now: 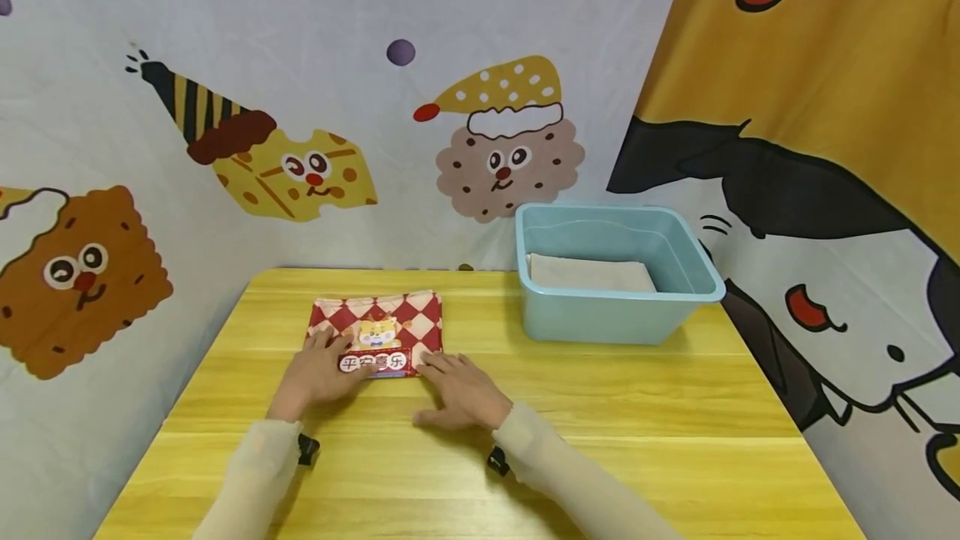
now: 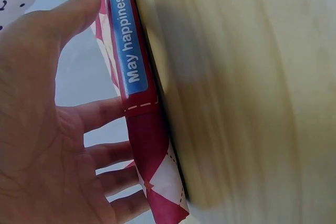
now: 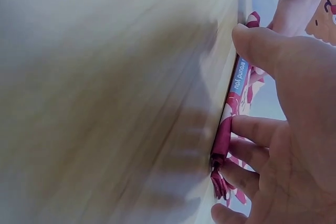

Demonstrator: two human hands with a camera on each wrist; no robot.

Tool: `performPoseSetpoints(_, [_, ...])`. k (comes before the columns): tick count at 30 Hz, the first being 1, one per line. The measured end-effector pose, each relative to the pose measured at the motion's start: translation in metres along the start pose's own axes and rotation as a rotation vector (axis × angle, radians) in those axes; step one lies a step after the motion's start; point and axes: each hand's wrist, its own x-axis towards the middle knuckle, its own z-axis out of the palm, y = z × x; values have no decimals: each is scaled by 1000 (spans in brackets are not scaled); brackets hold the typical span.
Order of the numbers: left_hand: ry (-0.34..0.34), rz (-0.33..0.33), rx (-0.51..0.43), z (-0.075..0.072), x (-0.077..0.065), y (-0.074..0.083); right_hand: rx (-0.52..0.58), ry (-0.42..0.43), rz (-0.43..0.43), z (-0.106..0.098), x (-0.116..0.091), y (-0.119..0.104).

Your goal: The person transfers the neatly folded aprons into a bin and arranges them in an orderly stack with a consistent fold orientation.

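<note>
A folded cloth piece [image 1: 420,319] in red and cream diamonds lies flat near the table's far left, with a cartoon animal and a printed label on its front. My left hand [image 1: 324,367] rests on its left side, fingers extended. At the lower right corner, the fingertips of my right hand [image 1: 461,390] touch the fabric, the thumb apart over the wood. From the left wrist, the near fold [image 2: 152,145] shows a blue strip reading "May happiness arou…". In the right wrist view, straight fingers [image 3: 257,129] meet the cloth's edge.
A light blue plastic bin [image 1: 600,319] stands at the table's back right, holding a folded beige cloth [image 1: 592,273]. The yellow wood-grain table [image 1: 637,423] ends at a cartoon-printed curtain [image 1: 420,190] behind and at both sides.
</note>
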Motion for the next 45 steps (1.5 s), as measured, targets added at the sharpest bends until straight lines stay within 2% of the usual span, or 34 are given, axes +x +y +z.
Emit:
performPoseSetpoints(8, [-17, -2, 11, 4, -4, 15, 11, 2, -6, 4, -13, 10])
performPoseSetpoints(17, [15, 28, 47, 9, -7, 28, 30, 16, -6, 1, -28, 17])
performPoseSetpoints(33, [41, 53, 17, 19, -15, 51, 46, 60, -11, 4, -55, 29])
performPoseSetpoints(45, [34, 74, 13, 24, -16, 67, 60, 60, 2, 3, -73, 37])
